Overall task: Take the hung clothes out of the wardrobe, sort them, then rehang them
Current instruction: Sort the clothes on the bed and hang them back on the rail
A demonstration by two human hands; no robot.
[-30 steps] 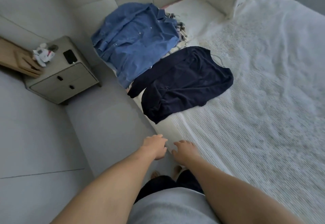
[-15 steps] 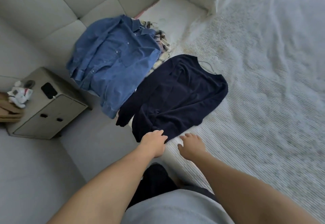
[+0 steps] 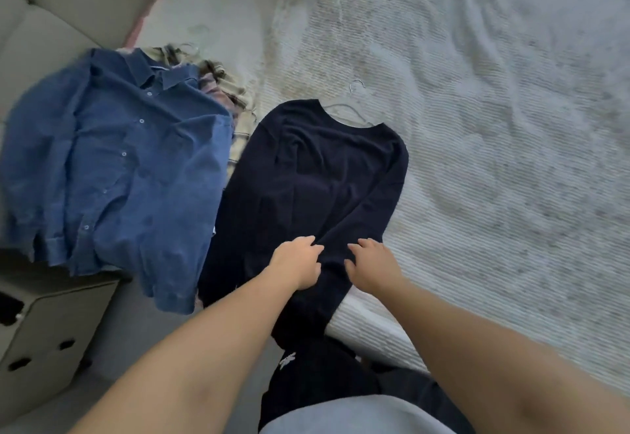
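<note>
Nearest, both hands lie on the lower part of the navy sweater (image 3: 317, 174): the left hand (image 3: 298, 264) with fingers curled into the fabric, the right hand (image 3: 371, 268) with fingers bent, its hold unclear. The sweater lies flat on the white bedspread (image 3: 494, 160), its hanger (image 3: 354, 106) at the far neckline. Left, a blue denim shirt (image 3: 116, 174) covers a plaid garment (image 3: 225, 92).

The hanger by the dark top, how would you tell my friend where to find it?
Look at the white bedspread covering the bed, then at the navy sweater spread flat on it beside the blue denim shirt. Poking out of the sweater's neckline is the hanger: thin, pale wire with a small hook, the only hanger plainly showing.
</note>
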